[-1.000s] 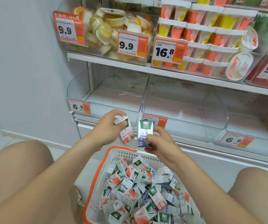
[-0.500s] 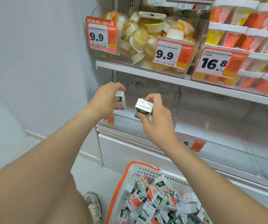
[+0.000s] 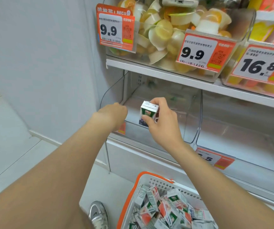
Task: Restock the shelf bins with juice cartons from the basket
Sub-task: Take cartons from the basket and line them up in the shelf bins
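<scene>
Landmark: end bin, the clear tub on the lower shelf, hard against the white wall.

- R hand is at the end bin's front lip and holds one carton. Thumb is low on the near face, fingers wrapped over the top and far side.
- Carton is upright w/ a slight tilt. It has a white top, a green panel reading 100% and a dark purple base. It sits over the lip, not resting on the bin floor.
- L hand is at the end bin's wall-side front corner, just beside the carton. Only the back of the hand and knuckles show. Fingers are turned away, so can't tell if they hold anything.
- Inside of the end bin looks bare where visible.
- Basket is below and in front of the end bin, on the floor. It's white mesh w/ an orange rim.
- Loose cartons are heaped in the basket at all angles, mostly green/white w/ pink-orange fruit print.
- Next bin adjoins the end bin on the far-from-wall side. An orange price tag is on its front (digits part hidden by the forearm).
- Directly above the end bin, on the upper shelf, is a tub of jelly cups w/ two 9.9 tags. A 16.8 tag is further along.
- Shoe is on the floor below the end bin, wall side of the basket.
</scene>
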The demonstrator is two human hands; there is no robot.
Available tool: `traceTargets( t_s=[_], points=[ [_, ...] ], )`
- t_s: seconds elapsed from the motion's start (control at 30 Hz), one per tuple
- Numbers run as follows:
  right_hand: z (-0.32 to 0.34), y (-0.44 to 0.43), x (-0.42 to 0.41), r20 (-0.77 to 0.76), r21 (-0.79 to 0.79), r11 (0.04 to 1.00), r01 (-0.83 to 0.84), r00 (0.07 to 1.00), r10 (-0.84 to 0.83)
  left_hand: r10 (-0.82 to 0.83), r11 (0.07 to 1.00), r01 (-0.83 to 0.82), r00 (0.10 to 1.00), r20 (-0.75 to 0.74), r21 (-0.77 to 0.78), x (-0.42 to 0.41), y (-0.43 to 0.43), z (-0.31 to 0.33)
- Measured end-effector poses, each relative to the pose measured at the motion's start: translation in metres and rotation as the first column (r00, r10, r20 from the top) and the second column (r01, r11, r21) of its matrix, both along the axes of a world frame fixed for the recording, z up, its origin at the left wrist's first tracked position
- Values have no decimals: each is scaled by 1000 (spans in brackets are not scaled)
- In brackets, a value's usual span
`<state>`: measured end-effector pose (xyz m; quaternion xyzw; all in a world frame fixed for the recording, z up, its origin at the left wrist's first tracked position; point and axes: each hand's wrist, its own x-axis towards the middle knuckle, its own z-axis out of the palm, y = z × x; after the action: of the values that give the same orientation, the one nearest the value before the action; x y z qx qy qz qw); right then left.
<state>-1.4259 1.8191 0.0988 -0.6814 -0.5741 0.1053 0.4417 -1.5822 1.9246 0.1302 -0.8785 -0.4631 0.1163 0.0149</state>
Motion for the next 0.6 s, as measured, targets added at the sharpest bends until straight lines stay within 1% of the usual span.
traceTargets(
  t_s=[0.03,0.07,0.1,0.13,0.17,0.2,0.23,0.27,0.3,0.33,0.37,0.43,0.5,0.6],
  points=[
    [3,-4,0,24,32,999,-6,1000,5,-12,999,12,1000,23,32,3,-4,3],
    [7,-8,1,47,69,998,-10,999,7,-35,997,29,996,78,71,6,-9,5],
    [11,-14,3,69,103,995,-12,998,5,-60,995,44,981,184,88,11,-14,6],
    [15,-22,6,87,128,992,-13,996,2,-68,997,51,939,336,59,16,-22,10],
    [19,-31,9,99,142,990,-12,995,-2,-41,998,59,871,490,-20,22,-33,15],
    [23,-40,13,101,144,989,-4,995,-11,14,988,86,777,629,-129,27,-47,21],
    [26,-52,18,88,142,990,10,996,-23,92,961,131,680,727,-244,31,-61,28],
    [29,-64,23,64,139,990,26,997,-36,179,916,189,599,780,-355,36,-76,33],
    [32,-77,29,31,133,990,42,998,-46,261,856,252,543,798,-451,40,-91,37],
    [34,-90,36,-7,120,991,55,999,-54,312,799,307,523,793,-517,45,-104,38],
    [36,-103,43,-53,101,993,65,997,-60,323,759,352,527,786,-547,50,-116,40],
    [38,-128,60,-151,63,994,91,985,-80,290,729,405,547,785,-551,64,-134,41],
    [39,-150,80,-208,39,990,136,970,-125,264,704,442,563,783,-555,80,-154,40],
    [44,-183,109,-169,-17,983,185,968,-186,206,677,506,568,797,-535,106,-186,32]
  ],
)
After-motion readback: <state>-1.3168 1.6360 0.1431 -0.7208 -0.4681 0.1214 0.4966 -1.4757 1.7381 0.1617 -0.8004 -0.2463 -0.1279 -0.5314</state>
